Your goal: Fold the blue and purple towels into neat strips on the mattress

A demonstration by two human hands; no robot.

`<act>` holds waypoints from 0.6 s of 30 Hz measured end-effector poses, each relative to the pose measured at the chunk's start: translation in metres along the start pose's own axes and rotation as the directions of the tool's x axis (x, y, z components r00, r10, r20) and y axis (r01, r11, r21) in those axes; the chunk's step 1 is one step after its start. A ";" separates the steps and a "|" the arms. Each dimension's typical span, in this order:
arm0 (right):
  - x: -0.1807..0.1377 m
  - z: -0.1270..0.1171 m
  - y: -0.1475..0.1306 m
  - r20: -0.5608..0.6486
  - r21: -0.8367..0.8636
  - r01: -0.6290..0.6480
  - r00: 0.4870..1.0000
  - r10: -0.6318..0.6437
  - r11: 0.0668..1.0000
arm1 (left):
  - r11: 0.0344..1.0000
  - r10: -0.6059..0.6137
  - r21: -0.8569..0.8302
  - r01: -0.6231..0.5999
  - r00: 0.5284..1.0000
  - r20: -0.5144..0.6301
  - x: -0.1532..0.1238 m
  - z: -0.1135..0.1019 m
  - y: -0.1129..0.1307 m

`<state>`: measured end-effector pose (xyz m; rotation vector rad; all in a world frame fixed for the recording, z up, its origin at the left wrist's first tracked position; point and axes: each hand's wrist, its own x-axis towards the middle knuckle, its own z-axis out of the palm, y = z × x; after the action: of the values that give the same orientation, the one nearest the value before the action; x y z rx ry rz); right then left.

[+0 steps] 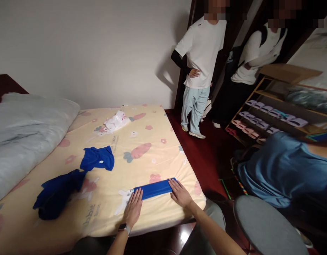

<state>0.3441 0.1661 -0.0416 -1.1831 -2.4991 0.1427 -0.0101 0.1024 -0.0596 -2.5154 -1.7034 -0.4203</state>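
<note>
A blue cloth folded into a narrow strip [155, 188] lies near the front edge of the bed [153, 156]. My left hand [133, 208] lies flat with its fingertips on the strip's left end. Fingers stretched out, my right hand [180, 193] presses on the right end. Two more blue garments lie further left: a crumpled one [97, 158] mid-bed and a darker one [57, 194] near the left edge. A watch sits on my left wrist.
A grey duvet [25, 127] is piled at the left. A white plastic bag [116, 121] lies at the far end of the bed. Two people stand by the doorway, a shoe rack [267, 118] is at the right, and a person in blue bends beside me.
</note>
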 end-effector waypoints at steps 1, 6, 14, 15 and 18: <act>-0.002 0.001 0.003 -0.008 -0.004 -0.007 1.000 0.007 1.000 | 1.000 -0.004 -0.005 0.004 1.000 -0.003 -0.001 0.003 -0.001; -0.005 0.010 0.014 -0.045 0.006 -0.055 0.997 0.056 0.998 | 0.997 -0.057 -0.048 0.054 0.996 -0.067 -0.010 0.016 -0.004; 0.004 0.006 0.013 -0.048 0.123 -0.138 0.988 0.145 0.983 | 0.993 -0.087 -0.090 0.073 0.982 -0.167 0.002 0.000 -0.002; 0.006 0.002 0.012 -0.052 0.152 -0.163 0.984 0.173 0.975 | 0.992 -0.088 -0.100 0.072 0.982 -0.165 0.006 -0.003 -0.002; 0.009 -0.012 0.011 -0.059 0.302 -0.233 0.963 0.262 0.925 | 0.982 -0.109 -0.173 0.081 0.981 -0.160 0.016 -0.016 -0.005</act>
<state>0.3516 0.1799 -0.0301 -1.3363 -2.1423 0.4912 -0.0121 0.1153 -0.0408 -2.4291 -1.7959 -0.7905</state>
